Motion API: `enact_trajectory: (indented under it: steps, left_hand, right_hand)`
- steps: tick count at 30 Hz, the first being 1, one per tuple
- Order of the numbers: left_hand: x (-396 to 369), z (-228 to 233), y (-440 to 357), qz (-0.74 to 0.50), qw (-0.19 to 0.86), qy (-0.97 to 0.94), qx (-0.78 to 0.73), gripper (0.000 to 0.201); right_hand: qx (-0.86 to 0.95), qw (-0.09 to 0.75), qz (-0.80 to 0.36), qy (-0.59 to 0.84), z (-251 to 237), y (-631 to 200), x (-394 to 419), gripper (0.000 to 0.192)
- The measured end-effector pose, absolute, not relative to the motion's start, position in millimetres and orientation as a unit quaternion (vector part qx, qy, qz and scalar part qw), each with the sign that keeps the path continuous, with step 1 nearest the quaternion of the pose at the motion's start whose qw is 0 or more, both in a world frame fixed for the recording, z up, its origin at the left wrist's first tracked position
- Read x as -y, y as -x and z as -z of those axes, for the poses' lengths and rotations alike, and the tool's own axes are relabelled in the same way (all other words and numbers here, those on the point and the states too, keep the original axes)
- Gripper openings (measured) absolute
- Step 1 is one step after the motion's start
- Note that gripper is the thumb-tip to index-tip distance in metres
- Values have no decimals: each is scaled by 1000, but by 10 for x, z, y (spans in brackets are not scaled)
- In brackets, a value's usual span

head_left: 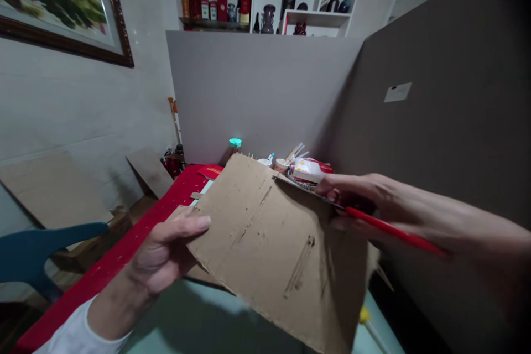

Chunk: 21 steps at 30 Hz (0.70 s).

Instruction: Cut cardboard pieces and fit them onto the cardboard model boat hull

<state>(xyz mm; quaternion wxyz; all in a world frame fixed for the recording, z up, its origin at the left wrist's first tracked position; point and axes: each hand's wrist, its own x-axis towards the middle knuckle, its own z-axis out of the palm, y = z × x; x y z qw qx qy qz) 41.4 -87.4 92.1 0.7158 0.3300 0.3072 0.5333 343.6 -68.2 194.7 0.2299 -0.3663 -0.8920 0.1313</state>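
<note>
A flat piece of brown cardboard (257, 238) is held up in front of me, scuffed and marked with dark streaks. My left hand (170, 254) grips its left edge, thumb on top and fingers underneath. At the upper right, my right hand (357, 199) is closed around a long, thin red-handled tool (390, 229). Its narrow dark front part, which looks like a blade, lies along the cardboard's upper edge, where a strip curls up. Most of the right fingers are hidden behind the tool and the cardboard. Another cardboard layer (203, 275) shows under the first.
Below is a pale green tabletop (182, 321) with a red cloth (136, 238) along its left. Behind the cardboard stand a teal-lidded jar (235, 144), cups and a white-and-red packet (309, 170). Grey panels (265, 83) rise behind and right. A blue chair (45, 249) is at left.
</note>
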Motion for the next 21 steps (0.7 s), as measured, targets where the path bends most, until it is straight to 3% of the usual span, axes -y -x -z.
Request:
enact_trajectory:
  steps: [4,7,9,12,15,17,21]
  left_hand:
    - [702,-901,-375,-454,749,-401,-269,41]
    - [636,-939,-430,-427,738,-446,-274,45]
    - [626,-1003,-498,-428,726,-463,-275,44]
    - [610,-1118,-593,-483,704,-427,-298,35]
    - [537,-1204,-649,-571,662,-356,-329,23]
    - [463,-1237,-670,-623,634,-314,-335,20]
    - [360,-1259,-691,-674,610,-264,-323,33]
  right_hand:
    - [909,162,-146,355,-1948,-3452,380,19]
    - [905,175,-117,370,-1888,-3409,181,17]
    - [882,233,-92,399,-1828,-3364,71,19]
    - [804,397,-67,437,-1742,-3306,-4,22]
    - [717,510,-121,459,-1659,-3251,88,28]
    - [698,511,-200,461,-1570,-3200,228,33]
    - [742,423,-308,420,-1278,-3051,513,44]
